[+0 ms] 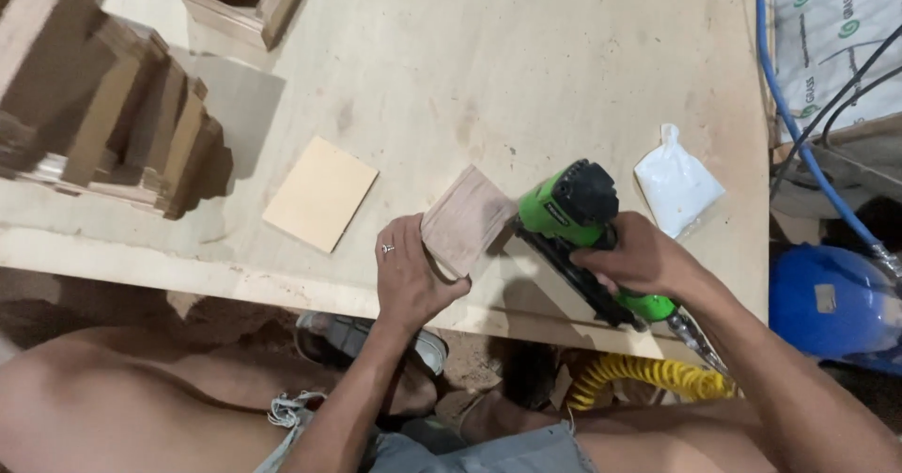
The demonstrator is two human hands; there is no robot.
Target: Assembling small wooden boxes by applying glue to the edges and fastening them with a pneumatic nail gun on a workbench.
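Wood block (467, 217), a small square piece, sits tilted near the table's (526, 50) front edge at centre frame, the left hand (410, 280) clamped around its lower corner. Right hand (639, 259) is wrapped tight on the green nail gun (573, 215), nose against the block's right side. Risk: fingers so close could catch a nail exiting the thin wood; the block could slip

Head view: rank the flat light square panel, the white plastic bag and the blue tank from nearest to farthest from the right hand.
From the right hand, which grips the green nail gun:
1. White plastic bag, just beyond the hand, on the table.
2. Blue tank, off the table's edge, to the right.
3. Flat light square panel, far left, past the left hand.
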